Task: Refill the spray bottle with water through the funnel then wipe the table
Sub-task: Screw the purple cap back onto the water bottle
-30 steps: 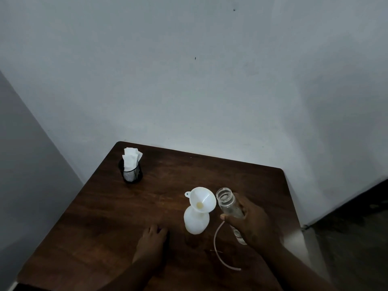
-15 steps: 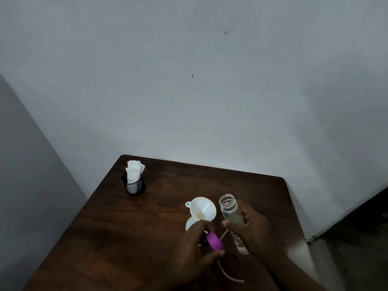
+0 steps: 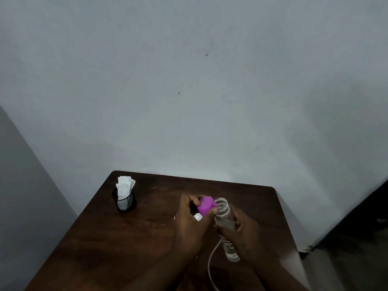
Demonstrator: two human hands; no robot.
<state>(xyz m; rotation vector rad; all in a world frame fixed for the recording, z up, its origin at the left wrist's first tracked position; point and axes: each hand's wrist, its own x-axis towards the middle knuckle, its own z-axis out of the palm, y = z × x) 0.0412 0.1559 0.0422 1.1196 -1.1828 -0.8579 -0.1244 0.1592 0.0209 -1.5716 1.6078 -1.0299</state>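
**Two Hands, a Clear Bottle and a Purple Cap**

A person's two hands are up over the brown counter (image 3: pixel 126 248), a bit to the 3 o'clock side of its middle.

The right hand (image 3: pixel 247 238) has its grip wrapped round the middle of a clear bottle (image 3: pixel 225 219). The bottle leans a little, with its open top up near 12 o'clock and its bottom down near 6 o'clock. There are pale letters on its side. I cannot tell how much water is in it.

The left hand (image 3: pixel 189 229) has its grip pinching a purple cap (image 3: pixel 206 206) between thumb and fingers. The cap is at 9 o'clock from the bottle's open top, just beside the rim.

A small white bit (image 3: pixel 198 217) peeks out by the left hand, at 6 o'clock from the cap. The hand hides the rest, so I cannot tell if it is the funnel or the spray bottle.

A thin pale tube (image 3: pixel 209 263) lies in a curve on the counter. It comes out from under the hands and runs down to 6 o'clock, off the bottom of the view.

At 10 o'clock on the counter stands a black mesh cup (image 3: pixel 126 203). White tissues (image 3: pixel 125 185) stick up out of it. It is well apart from both hands.

A plain grey wall (image 3: pixel 189 101) stands behind the counter at 12 o'clock.
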